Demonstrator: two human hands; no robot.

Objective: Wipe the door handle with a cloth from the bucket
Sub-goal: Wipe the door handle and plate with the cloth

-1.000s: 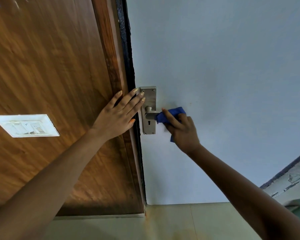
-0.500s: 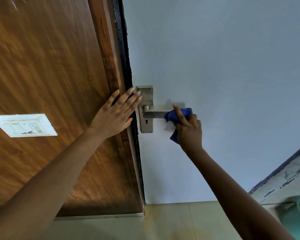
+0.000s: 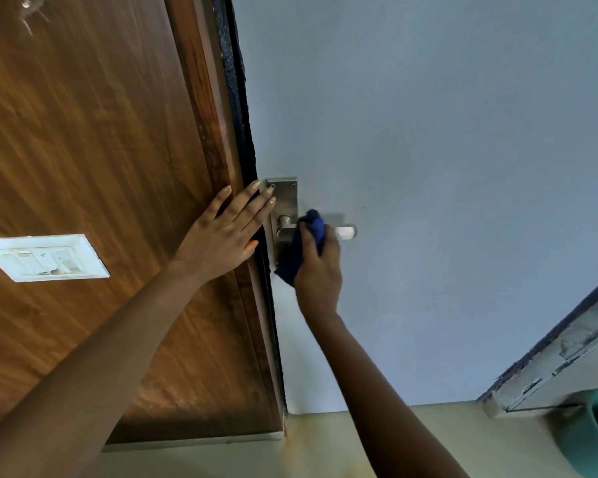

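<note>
A metal lever door handle [image 3: 345, 231] on a steel backplate [image 3: 286, 198] is fixed to the pale grey door [image 3: 428, 150]. My right hand [image 3: 320, 267] grips a dark blue cloth [image 3: 302, 248] wrapped over the lever close to the backplate; only the lever's tip shows past my fingers. My left hand [image 3: 227, 234] lies flat, fingers spread, on the wooden frame [image 3: 201, 98] beside the door's edge, its fingertips touching the backplate. A teal bucket [image 3: 591, 432] is partly in view at the lower right.
A white switch plate [image 3: 45, 258] is set in the brown wood panel on the left. Beige floor tiles [image 3: 318, 443] run along the bottom. A worn pale ledge [image 3: 560, 350] slants in from the right above the bucket.
My right hand slid the cloth back along the lever towards the backplate, baring the lever's tip. My left hand stayed flat on the frame.
</note>
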